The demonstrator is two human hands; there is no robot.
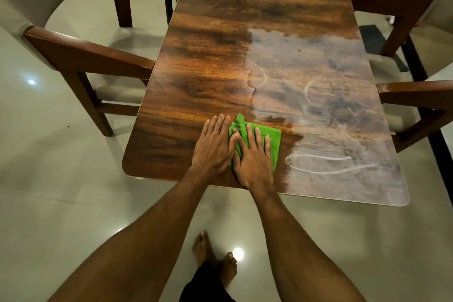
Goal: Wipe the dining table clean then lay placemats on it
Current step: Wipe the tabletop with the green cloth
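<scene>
**Both hands flat at the green cloth**

In the head view, at lower centre of the frame, your right hand presses a green cloth onto the wooden worktop near its close edge, fingers straight and close together. Your left hand lies flat just beside it, fingers straight, touching the cloth's left edge. A pale dusty film covers the worktop's right half; the left half shows dark grain.

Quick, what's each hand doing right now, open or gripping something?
Left hand: open, fingers straight, flat on the brown wooden dining table at the edge of the folded green cloth.
Right hand: open, fingers straight, pressing down on that cloth.
</scene>
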